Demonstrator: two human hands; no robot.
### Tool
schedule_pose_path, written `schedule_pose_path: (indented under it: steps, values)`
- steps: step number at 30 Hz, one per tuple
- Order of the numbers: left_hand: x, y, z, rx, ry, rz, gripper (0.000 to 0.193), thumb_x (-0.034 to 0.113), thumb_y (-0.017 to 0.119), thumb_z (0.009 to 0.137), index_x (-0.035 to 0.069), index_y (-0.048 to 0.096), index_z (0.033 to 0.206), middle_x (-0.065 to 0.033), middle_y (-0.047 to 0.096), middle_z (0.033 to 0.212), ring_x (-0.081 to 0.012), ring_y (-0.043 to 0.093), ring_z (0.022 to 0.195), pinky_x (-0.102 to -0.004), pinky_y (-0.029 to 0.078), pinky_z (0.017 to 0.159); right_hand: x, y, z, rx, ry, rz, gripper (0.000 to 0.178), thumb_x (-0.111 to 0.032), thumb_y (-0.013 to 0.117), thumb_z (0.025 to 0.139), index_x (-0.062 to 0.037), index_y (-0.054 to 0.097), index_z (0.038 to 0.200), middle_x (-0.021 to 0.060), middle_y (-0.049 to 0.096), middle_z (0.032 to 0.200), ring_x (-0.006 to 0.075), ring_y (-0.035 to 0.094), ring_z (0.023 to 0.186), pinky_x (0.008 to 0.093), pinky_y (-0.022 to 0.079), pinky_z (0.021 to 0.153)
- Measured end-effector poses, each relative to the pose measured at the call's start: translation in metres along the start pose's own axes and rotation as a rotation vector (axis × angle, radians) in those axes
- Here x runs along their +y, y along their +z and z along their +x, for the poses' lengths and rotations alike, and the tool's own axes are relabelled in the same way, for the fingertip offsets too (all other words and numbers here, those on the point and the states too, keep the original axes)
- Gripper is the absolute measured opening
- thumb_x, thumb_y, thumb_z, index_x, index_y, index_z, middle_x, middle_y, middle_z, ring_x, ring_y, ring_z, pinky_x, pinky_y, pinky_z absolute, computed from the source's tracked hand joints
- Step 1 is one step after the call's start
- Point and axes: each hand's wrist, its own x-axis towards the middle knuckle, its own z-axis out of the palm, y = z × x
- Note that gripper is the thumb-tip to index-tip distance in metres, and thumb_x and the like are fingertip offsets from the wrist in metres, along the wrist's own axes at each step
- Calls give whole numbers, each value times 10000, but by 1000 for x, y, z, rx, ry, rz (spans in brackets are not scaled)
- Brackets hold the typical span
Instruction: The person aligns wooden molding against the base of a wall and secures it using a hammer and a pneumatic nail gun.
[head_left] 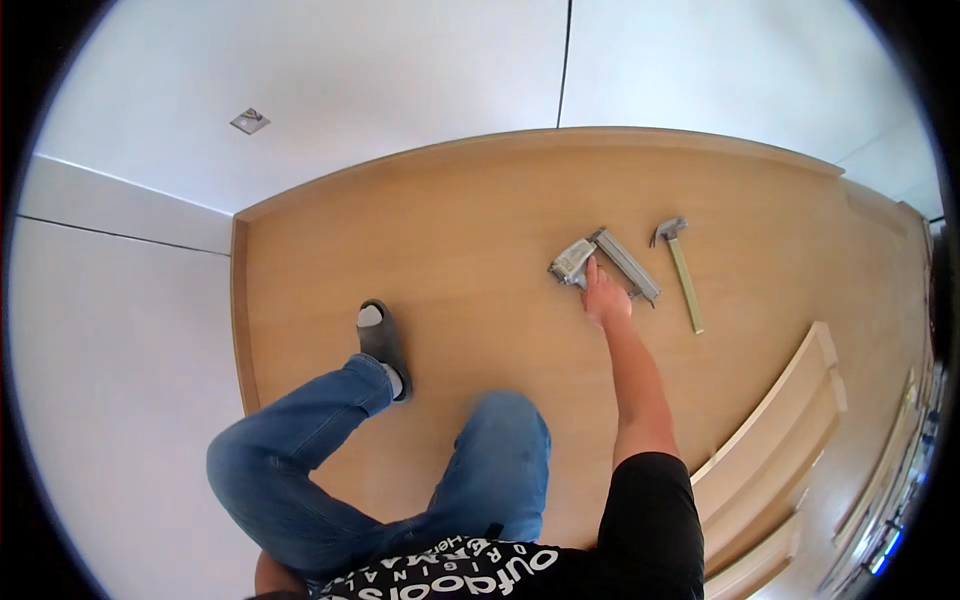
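My right hand (605,298) is closed round the handle of a silver-grey nail gun (628,266), the index finger stretched along its body. The gun lies on its side at the wooden floor, or just over it; I cannot tell which. Right of it, and apart from it, a claw hammer (686,282) rests on the floor, its metal head away from me and its yellowish handle toward me. Of my left arm only a bit of skin shows at the lower edge, beside my bent leg; the left hand itself is out of sight.
Wooden baseboard (480,142) runs along the white walls ahead and at left. An open wall box (250,121) with wires sits in the far wall. Long wooden trim boards (770,425) lie at the right. My slippered foot (382,345) and a knee (505,430) are on the floor.
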Motion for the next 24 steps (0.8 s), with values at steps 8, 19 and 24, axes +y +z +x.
schedule_pose_path:
  steps: [8,19,24]
  values:
    - [-15,-13,-51,-7,-113,39,359,316,587,920,49,706,1128,-255,710,1104,-412,673,1071,-460,524,901,98,5,24,388,175,-312,479,-350,632,942,-20,600,1287,200,665,1236,363,625,1176,470,519,971]
    - [-3,-82,-2,46,-133,69,363,320,582,921,47,698,1130,-256,710,1096,-416,672,1067,-462,522,900,249,28,59,169,443,-136,438,-246,688,877,67,575,1161,294,655,1126,441,655,1049,517,543,870]
    - [26,-159,123,144,50,171,365,322,580,922,46,694,1131,-256,710,1092,-418,671,1064,-464,521,900,203,-26,31,168,519,-42,410,-262,719,884,79,580,1063,285,645,990,457,640,934,534,514,774]
